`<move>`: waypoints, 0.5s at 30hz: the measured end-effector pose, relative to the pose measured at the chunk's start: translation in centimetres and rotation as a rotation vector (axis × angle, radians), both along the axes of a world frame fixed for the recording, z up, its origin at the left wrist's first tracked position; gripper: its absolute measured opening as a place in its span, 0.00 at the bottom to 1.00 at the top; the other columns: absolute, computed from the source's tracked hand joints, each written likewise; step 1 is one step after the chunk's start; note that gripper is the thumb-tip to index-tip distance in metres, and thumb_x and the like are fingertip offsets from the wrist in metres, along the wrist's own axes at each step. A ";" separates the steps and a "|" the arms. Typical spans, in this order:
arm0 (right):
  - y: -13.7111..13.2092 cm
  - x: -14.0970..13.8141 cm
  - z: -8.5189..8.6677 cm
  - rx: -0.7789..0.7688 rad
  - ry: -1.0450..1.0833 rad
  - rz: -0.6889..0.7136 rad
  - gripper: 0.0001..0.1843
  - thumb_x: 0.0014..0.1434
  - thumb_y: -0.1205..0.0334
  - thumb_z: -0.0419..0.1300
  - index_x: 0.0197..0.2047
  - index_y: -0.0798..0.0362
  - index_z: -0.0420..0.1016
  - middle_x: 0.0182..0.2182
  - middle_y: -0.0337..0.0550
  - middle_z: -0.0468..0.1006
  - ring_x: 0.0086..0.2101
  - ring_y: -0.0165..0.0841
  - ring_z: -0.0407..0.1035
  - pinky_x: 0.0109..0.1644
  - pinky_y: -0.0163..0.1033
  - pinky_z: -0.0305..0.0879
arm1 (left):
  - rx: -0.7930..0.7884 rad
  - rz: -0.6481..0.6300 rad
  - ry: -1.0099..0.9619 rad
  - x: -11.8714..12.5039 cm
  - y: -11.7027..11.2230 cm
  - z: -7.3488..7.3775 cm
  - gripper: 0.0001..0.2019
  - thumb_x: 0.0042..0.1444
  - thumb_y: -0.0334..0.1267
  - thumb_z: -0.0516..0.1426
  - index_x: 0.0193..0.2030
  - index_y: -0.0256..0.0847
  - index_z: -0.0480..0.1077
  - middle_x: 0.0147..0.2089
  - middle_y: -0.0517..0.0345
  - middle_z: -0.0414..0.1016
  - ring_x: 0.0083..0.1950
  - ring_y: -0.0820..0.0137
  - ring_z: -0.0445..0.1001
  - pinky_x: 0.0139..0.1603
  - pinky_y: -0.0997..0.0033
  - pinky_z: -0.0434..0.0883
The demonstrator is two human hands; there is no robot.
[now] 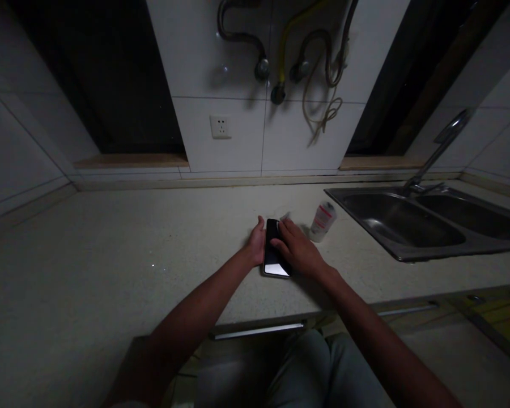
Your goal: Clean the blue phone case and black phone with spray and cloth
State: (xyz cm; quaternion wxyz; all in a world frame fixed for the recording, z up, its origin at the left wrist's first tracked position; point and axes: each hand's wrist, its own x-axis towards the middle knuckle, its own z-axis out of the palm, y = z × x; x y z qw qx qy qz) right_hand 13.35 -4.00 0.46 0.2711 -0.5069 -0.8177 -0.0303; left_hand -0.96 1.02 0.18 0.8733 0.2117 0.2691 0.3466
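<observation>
A dark-screened smartphone (272, 249) lies face up over the counter, its lower part reflecting bright light. My left hand (257, 246) holds it along the left edge, thumb stretched away from the screen and the other fingers hidden at or beneath the phone. Across the upper right of the screen lies my right hand (296, 245), fingers pressed together over a small white tissue-like piece (285, 216), of which only an edge shows. Just right of that hand is a whitish translucent cup (323, 221) with red markings, slightly blurred.
The pale countertop (110, 249) reaches the tiled wall, which carries a socket (220, 127) and several pipes (282, 51). A double steel sink (402, 221) with a tap (437, 150) is on the right. Drawer handles (259, 331) run below the counter's front edge.
</observation>
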 end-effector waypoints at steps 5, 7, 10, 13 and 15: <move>2.1 -1.7 2.7 -0.029 -0.001 0.000 0.23 0.71 0.52 0.47 0.59 0.57 0.69 0.57 0.59 0.74 0.59 0.46 0.67 0.68 0.60 0.55 | -0.015 0.017 -0.029 0.0 -0.2 0.1 0.39 0.59 0.71 0.43 0.43 0.36 0.77 0.41 0.40 0.81 0.49 0.50 0.79 0.52 0.54 0.71; 2.2 -2.4 3.6 -0.039 -0.038 0.060 0.20 0.71 0.56 0.47 0.57 0.56 0.71 0.55 0.56 0.76 0.57 0.44 0.70 0.69 0.58 0.55 | -0.018 0.054 -0.060 0.1 -0.3 0.3 0.38 0.60 0.69 0.43 0.45 0.36 0.77 0.43 0.41 0.81 0.51 0.51 0.78 0.54 0.54 0.71; 1.8 -3.2 4.2 -0.029 -0.084 0.130 0.19 0.71 0.59 0.49 0.57 0.58 0.71 0.57 0.57 0.74 0.59 0.43 0.67 0.69 0.55 0.55 | -0.008 0.115 -0.130 0.1 -0.4 0.7 0.36 0.62 0.67 0.43 0.52 0.37 0.75 0.47 0.44 0.81 0.54 0.52 0.77 0.58 0.54 0.68; 1.0 -3.3 3.8 -0.013 -0.122 0.202 0.18 0.70 0.61 0.51 0.58 0.58 0.71 0.58 0.58 0.73 0.62 0.44 0.64 0.69 0.55 0.56 | -0.023 0.169 -0.150 0.0 -0.4 1.1 0.37 0.63 0.66 0.42 0.55 0.36 0.73 0.48 0.43 0.80 0.54 0.54 0.77 0.59 0.56 0.68; 0.4 -3.1 3.1 0.003 -0.145 0.249 0.18 0.69 0.63 0.53 0.58 0.58 0.71 0.58 0.58 0.73 0.62 0.45 0.64 0.68 0.57 0.57 | -0.041 0.147 -0.151 -0.2 -0.4 1.2 0.39 0.63 0.67 0.40 0.54 0.33 0.73 0.46 0.40 0.80 0.53 0.54 0.78 0.57 0.56 0.70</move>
